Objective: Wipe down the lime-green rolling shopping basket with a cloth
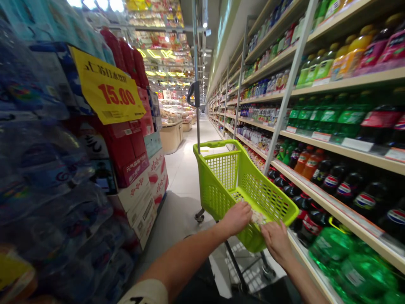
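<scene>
A lime-green plastic shopping cart (218, 198) stands in front of me, its perforated basket tilted away and its metal frame and wheels below. My left hand (239, 217) is closed over the near left side of the basket rim. My right hand (276, 240) grips the near rim further right, its fingers curled over the edge. Between my hands, inside the basket, shows a pale, mottled item (258, 217); its kind is too unclear to tell. A tall pole with a dark handle (196, 93) rises from the cart's far left corner.
Shelves (332, 145) of bottled drinks run along the right, close to the cart. Stacked boxes (139, 202) and wrapped water bottles (53, 177) line the left, under a yellow price sign (110, 90). Ahead, the tiled aisle (186, 169) passes a wooden display counter (171, 137).
</scene>
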Tool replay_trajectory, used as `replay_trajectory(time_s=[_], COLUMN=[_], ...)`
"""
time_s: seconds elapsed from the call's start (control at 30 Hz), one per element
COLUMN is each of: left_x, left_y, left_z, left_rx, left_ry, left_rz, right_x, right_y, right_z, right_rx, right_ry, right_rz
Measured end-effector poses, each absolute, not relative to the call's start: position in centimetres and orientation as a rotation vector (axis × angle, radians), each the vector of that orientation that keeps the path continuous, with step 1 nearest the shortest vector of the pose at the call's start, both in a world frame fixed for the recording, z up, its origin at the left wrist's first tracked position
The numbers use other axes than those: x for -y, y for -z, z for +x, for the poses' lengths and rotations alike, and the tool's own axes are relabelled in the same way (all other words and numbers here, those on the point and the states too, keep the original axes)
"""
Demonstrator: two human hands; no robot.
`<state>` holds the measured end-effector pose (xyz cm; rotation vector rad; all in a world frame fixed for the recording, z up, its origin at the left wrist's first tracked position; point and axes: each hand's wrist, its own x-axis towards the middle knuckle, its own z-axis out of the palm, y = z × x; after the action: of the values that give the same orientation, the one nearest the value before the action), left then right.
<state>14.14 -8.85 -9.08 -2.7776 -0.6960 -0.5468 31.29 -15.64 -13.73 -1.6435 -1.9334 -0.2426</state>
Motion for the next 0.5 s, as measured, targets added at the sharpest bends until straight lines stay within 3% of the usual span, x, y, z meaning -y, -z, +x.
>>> replay_trajectory(time_s=[0.13,0.33,0.5], left_x=[8.2,4.4,6.9], left_y=[9.0,6.8,8.2], left_z=[12.3,8.0,11.0], left_rx=[0.517,0.982,0.750], left_ry=[0.677,0.740,0.667], left_rz=[-2.823,-2.740,-2.772], right_x=[16.2,15.7,14.7], right_y=[13.8,12.7,12.2], right_z=[32.9,32.6,28.9], right_rx=[2.008,1.847,1.881], right_ry=[0.335,0.273,0.296], right_rz=[-1.596,-1.754,-1.714])
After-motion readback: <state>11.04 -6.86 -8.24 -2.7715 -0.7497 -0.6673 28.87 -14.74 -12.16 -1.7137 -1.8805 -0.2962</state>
